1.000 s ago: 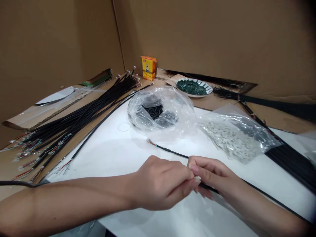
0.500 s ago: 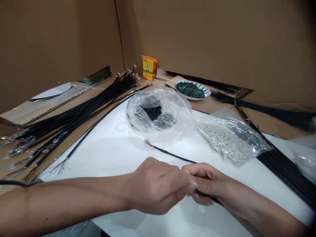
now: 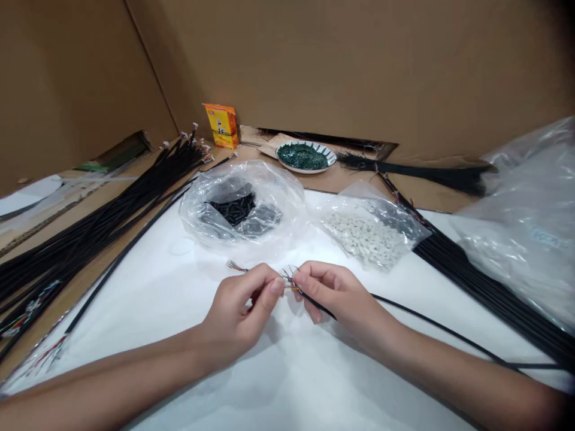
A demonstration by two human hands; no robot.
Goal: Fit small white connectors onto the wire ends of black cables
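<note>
My right hand [image 3: 331, 292] pinches a thin black cable [image 3: 431, 323] close to its stripped end, where fine coloured wires [image 3: 290, 280] fan out. The cable trails off to the right over the white sheet [image 3: 188, 299]. My left hand [image 3: 240, 305] pinches those wires from the left side, and some coloured strands stick out past its fingers. Both hands are closed and nearly touch above the sheet.
Behind the hands lie a clear bag of small black pieces [image 3: 238, 206] and a clear bag of small white pieces [image 3: 366, 230]. Bundles of black cables lie at left [image 3: 103, 203] and right [image 3: 485, 284]. A dish of green bits [image 3: 305, 157], an orange carton [image 3: 221, 124] and a large plastic bag [image 3: 530, 221] stand around.
The view has swung right. My hands have slid along the cable to its stripped end; the wires that lay out ahead on the sheet are now between my fingers.
</note>
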